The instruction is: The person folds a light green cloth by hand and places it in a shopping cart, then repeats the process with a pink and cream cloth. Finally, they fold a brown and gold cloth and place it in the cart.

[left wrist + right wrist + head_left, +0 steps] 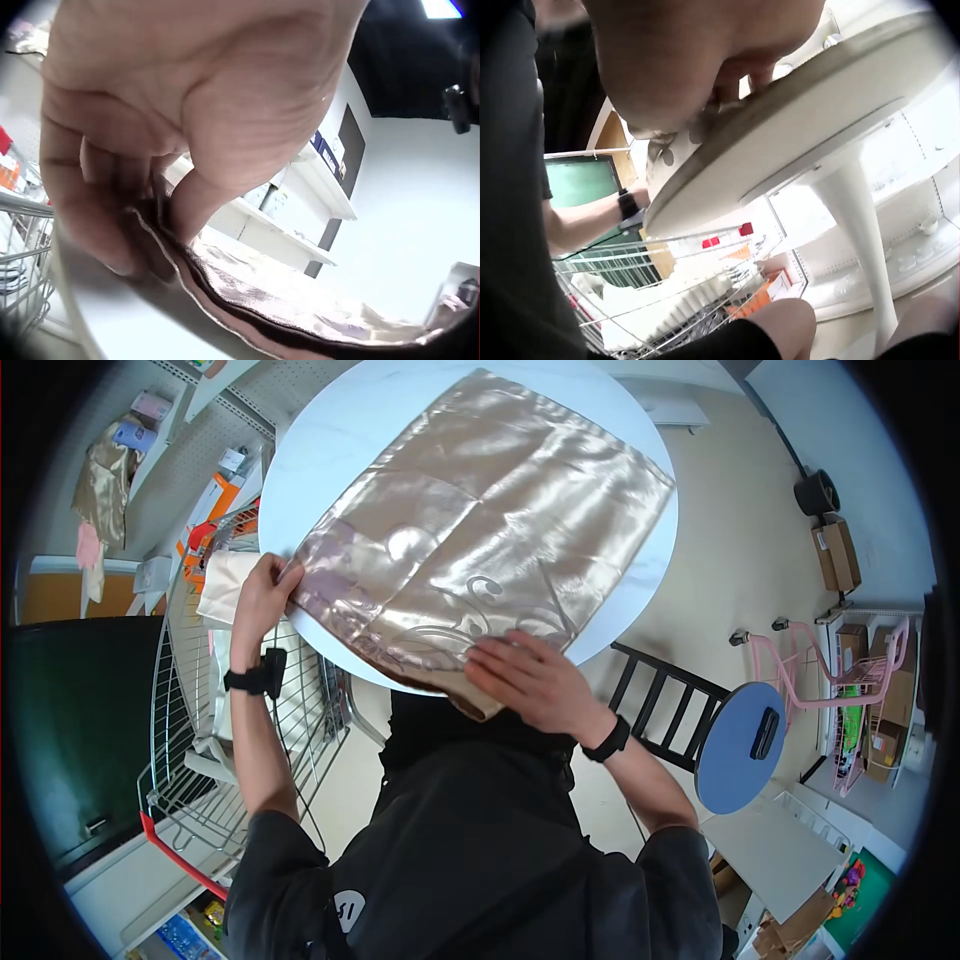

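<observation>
A shiny champagne-coloured satin pillowcase [500,500] with a swirl pattern near its close end lies spread over the round white table [320,430]. At its left corner, my left hand [262,600] pinches the edge between thumb and fingers. The left wrist view shows the layered hem [247,319] running out from that grip. My right hand [535,682] rests on the fabric by the close right edge, fingers extended. Part of the hem hangs over the table's front between the hands. In the right wrist view, the right hand [697,67] hides most of the cloth.
A wire shopping cart [165,710] holding pale cloth stands close on the left. To the right is a blue-topped round stool [725,760] beside a black ladder-like frame [660,695]. Pink carts [800,660] and cardboard boxes [838,555] line the right side.
</observation>
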